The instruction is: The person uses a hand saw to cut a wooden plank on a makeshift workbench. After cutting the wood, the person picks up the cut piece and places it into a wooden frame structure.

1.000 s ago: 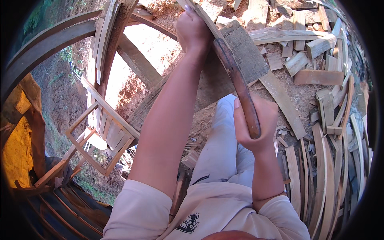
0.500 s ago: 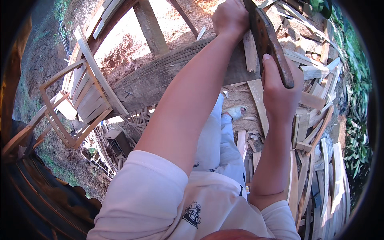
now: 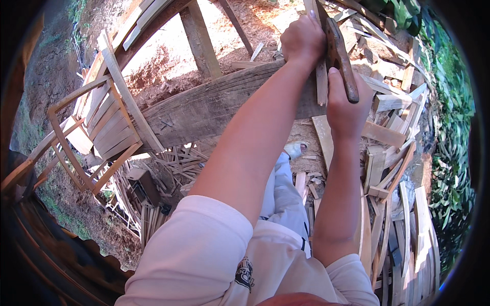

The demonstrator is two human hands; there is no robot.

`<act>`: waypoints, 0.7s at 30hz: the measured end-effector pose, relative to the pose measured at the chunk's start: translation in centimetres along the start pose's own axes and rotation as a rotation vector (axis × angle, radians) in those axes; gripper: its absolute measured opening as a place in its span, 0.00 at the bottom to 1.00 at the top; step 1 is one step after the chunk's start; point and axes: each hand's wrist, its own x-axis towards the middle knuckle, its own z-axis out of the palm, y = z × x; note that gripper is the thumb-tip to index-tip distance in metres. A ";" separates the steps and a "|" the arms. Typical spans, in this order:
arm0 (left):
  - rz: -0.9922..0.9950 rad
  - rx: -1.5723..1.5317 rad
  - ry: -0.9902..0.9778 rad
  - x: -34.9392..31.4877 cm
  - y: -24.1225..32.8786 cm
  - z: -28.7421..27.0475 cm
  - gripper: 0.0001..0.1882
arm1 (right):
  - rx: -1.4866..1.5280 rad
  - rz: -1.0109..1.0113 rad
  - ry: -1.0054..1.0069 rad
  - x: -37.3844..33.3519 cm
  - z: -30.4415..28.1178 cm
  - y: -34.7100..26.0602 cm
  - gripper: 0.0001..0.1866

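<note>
My right hand (image 3: 350,99) is closed round the brown wooden handle (image 3: 341,58) of what looks like a handsaw. Its dark blade (image 3: 321,14) shows nearly edge-on, and the teeth cannot be made out. Beside the blade, my left hand (image 3: 304,40) is closed on a narrow wooden strip (image 3: 321,84), pressing it at the far end of a thick grey plank (image 3: 219,102). The lower end of the strip sticks out below my left fist, over the plank's near edge. My left forearm hides part of the plank. Where blade and strip meet is hard to see.
A light wooden frame (image 3: 76,148) leans at the plank's left end, by a curved board (image 3: 125,92). Offcuts (image 3: 393,133) lie heaped on the right, with long battens (image 3: 421,229) nearer me. Thin sticks (image 3: 178,163) litter the ground below the plank. Green leaves (image 3: 454,168) border the right.
My right hand and the saw have moved forward and left relative to my left hand. The left hand keeps its grip on the strip. The whole view has shifted slightly.
</note>
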 end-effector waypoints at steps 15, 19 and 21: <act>0.011 -0.158 -0.018 0.8 -1.2 0.8 0.27 | 0.137 -0.144 0.084 -2.9 0.6 2.9 0.11; 0.063 -0.108 0.030 1.1 -1.5 0.6 0.33 | 0.249 -0.107 0.061 -2.5 0.0 3.7 0.13; 0.065 -0.019 0.054 1.2 -1.4 1.0 0.33 | 0.278 -0.013 -0.021 -1.9 -1.3 3.8 0.14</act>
